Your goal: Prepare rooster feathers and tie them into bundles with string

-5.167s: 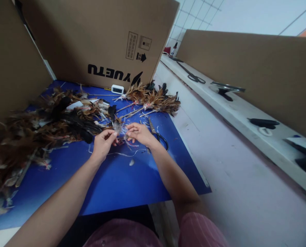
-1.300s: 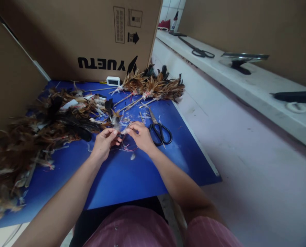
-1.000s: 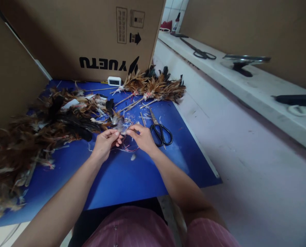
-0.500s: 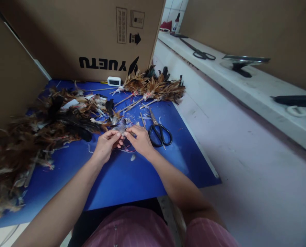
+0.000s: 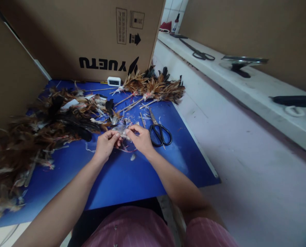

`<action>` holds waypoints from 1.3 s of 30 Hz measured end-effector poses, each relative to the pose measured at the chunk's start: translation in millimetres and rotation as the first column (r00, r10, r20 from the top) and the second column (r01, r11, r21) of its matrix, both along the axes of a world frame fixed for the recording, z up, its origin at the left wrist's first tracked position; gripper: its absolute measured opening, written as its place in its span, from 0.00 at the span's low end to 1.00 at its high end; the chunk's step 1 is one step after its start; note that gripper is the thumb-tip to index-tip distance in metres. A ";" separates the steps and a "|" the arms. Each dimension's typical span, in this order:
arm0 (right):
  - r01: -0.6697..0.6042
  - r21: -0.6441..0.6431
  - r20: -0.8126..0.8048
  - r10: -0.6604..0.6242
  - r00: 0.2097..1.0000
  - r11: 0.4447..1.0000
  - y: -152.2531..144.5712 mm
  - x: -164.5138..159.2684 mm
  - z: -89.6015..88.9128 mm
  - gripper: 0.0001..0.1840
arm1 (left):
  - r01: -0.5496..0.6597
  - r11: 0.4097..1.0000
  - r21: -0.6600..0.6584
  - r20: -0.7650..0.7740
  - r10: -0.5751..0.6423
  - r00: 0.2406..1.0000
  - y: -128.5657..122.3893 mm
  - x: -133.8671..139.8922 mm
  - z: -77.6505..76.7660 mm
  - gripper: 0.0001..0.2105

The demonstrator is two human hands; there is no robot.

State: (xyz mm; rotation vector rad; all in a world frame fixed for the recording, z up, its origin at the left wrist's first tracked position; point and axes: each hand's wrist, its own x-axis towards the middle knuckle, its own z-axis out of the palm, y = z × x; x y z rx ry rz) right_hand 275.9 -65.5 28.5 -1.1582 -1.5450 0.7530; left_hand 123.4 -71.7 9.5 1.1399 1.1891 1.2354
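Note:
Between my hands is a small tuft of pale, fluffy feathers [image 5: 121, 129] above the blue table. My left hand [image 5: 106, 142] pinches its near left side with thumb and forefinger. On the other side my right hand [image 5: 140, 139] has its thumb and forefinger closed on the tuft's right end. A thin reddish string [image 5: 128, 151] trails beneath the fingers. Black-handled scissors [image 5: 159, 132] lie just right of my right hand, blades pointing away. A small bit of white fluff [image 5: 133, 157] rests below the hands.
Loose brown and black feathers [image 5: 65, 120] heap up along the left. Feather bundles on sticks [image 5: 155, 87] lie at the back beside a white digital clock [image 5: 114, 81]. A cardboard box [image 5: 78, 31] stands behind; a ledge [image 5: 219, 68] with a second pair of scissors [image 5: 200, 55] runs along the right.
My right thumb has shifted slightly along the tuft and the fingers have moved a little, showing more of the pale fluff. My left hand stays almost in place.

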 end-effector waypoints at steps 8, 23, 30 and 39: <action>0.137 0.058 0.174 -0.146 0.974 0.989 11.3 13.7 -9.9 0.08 | 0.039 0.995 -0.094 0.224 -0.017 0.974 1.2 -1.4 3.0 0.12; -0.051 0.126 0.263 0.016 0.965 0.991 -3.4 -3.2 -2.4 0.06 | 0.040 0.993 -0.113 0.239 -0.012 0.971 -2.8 2.4 7.7 0.13; -0.064 0.190 0.336 -0.004 0.942 0.980 -4.4 -2.0 -2.0 0.08 | 0.063 0.989 -0.135 0.255 -0.027 0.967 -1.5 1.9 4.0 0.13; -0.059 -0.079 0.061 0.064 0.996 0.995 -3.7 -5.7 -7.2 0.06 | 0.066 0.997 -0.038 0.124 -0.061 0.990 -2.5 1.7 2.7 0.13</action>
